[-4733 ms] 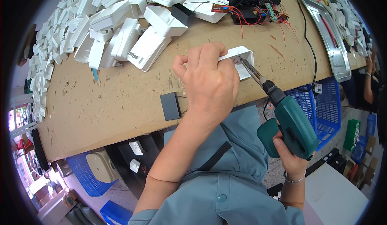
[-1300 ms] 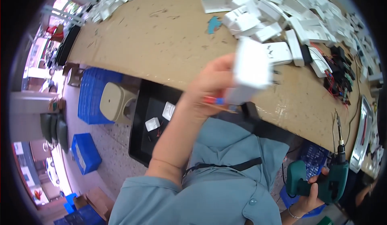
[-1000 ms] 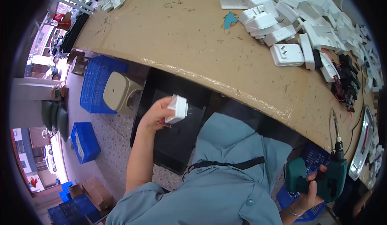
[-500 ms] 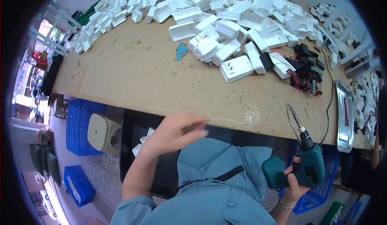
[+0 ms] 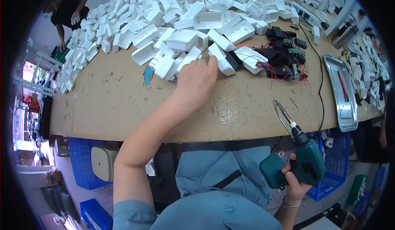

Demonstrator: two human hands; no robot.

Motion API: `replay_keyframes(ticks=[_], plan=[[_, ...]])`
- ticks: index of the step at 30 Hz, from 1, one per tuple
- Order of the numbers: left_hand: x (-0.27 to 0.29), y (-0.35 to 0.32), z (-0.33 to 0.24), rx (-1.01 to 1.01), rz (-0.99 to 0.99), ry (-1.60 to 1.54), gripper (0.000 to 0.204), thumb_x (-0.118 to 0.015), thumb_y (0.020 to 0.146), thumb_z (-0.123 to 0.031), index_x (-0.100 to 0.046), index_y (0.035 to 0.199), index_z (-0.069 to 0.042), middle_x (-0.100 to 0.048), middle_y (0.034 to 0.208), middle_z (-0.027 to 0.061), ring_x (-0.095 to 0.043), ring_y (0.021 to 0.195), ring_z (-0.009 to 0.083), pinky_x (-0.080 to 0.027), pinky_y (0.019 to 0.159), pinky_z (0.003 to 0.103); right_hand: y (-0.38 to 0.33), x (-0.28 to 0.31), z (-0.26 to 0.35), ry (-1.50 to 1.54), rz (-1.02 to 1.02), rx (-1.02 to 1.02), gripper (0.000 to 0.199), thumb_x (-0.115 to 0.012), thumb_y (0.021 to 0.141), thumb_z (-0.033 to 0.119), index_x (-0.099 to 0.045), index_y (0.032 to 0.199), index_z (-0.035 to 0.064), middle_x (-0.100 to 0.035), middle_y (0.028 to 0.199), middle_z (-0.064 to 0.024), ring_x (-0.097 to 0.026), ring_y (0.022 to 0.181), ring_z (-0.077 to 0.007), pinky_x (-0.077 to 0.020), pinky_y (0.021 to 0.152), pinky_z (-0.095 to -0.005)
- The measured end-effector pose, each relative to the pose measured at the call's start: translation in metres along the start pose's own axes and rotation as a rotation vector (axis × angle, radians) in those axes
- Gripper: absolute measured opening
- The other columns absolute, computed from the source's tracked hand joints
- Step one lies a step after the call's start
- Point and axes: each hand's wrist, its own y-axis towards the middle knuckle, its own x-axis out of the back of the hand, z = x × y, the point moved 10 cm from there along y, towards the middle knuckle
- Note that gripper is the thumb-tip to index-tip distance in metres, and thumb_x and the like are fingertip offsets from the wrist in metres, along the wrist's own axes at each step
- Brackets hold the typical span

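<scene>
In my right hand (image 5: 295, 184) is a green pistol-shaped soldering gun (image 5: 309, 164), its fingers wrapped round the handle. The gun's thin metal tip and feed tube point up over the table's near edge. My left hand (image 5: 196, 81) reaches across the table, fingers bent down over the spot of a white plug housing, which the hand now covers. Its index finger lies beside a white plastic case (image 5: 221, 60) standing near a black block (image 5: 234, 60). Right of these, an open white case (image 5: 251, 59) has thin wires leading into it.
White plastic cases (image 5: 181, 40) pile up across the far table. Black modules with red wires and green boards (image 5: 284, 53) lie at right, near a metal tray (image 5: 341, 94) holding a red stick. A dark cable (image 5: 320, 86) crosses the table. Another person (image 5: 70, 11) stands far left.
My left hand has moved from above my lap forward onto the white cases, over the plug housing. The view has shifted right. My right hand still holds the soldering gun.
</scene>
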Motion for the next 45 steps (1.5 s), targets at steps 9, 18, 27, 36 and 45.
replay_keyframes(ticks=[9,18,27,36,45], plan=[[-0.008,-0.005,0.001,-0.032,0.220,0.077,0.028,-0.065,0.072,-0.015,-0.055,0.096,-0.004,-0.061,0.076,0.0124,-0.063,0.075,0.0289,-0.050,0.061,0.040,0.013,-0.005,0.001,0.061,0.060,-0.014,0.049,-0.067,0.073,-0.003,-0.051,0.120,-0.0077,-0.061,0.110,-0.0183,-0.062,0.076,-0.0170,-0.0528,0.072,-0.0321],[0.053,-0.031,-0.018,0.010,0.272,-0.200,0.043,-0.071,0.072,-0.027,-0.058,0.104,0.000,-0.057,0.096,0.0190,-0.063,0.083,0.0302,-0.052,0.072,0.036,0.006,0.016,-0.004,0.000,-0.025,0.005,0.059,-0.069,0.073,0.001,-0.046,0.127,-0.0072,-0.061,0.110,-0.0209,-0.062,0.072,-0.0164,-0.0524,0.065,-0.0275],[-0.009,-0.073,-0.045,0.087,-0.080,-1.074,0.056,-0.071,0.071,-0.003,-0.049,0.123,-0.004,-0.042,0.119,0.0158,-0.053,0.105,0.0255,-0.052,0.079,0.032,0.006,0.022,0.003,0.004,-0.082,0.027,0.061,-0.067,0.074,0.001,-0.043,0.129,-0.0065,-0.060,0.112,-0.0208,-0.061,0.072,-0.0167,-0.0520,0.064,-0.0275],[-0.001,-0.067,-0.057,-0.066,-0.098,-0.920,0.071,-0.075,0.068,-0.013,-0.043,0.131,-0.004,-0.045,0.122,0.0208,-0.050,0.110,0.0372,-0.044,0.093,0.042,0.006,0.019,0.004,0.002,-0.078,0.019,0.060,-0.066,0.073,0.001,-0.043,0.129,-0.0065,-0.060,0.111,-0.0212,-0.062,0.072,-0.0174,-0.0526,0.064,-0.0286],[0.042,-0.007,-0.049,-0.158,-0.313,-0.780,0.040,-0.071,0.073,-0.010,-0.061,0.112,-0.004,-0.055,0.115,0.0147,-0.053,0.106,0.0305,-0.042,0.089,0.040,0.007,0.028,0.004,0.049,-0.131,0.031,0.061,-0.067,0.073,0.003,-0.044,0.128,-0.0066,-0.060,0.111,-0.0215,-0.062,0.071,-0.0181,-0.0523,0.063,-0.0285]])
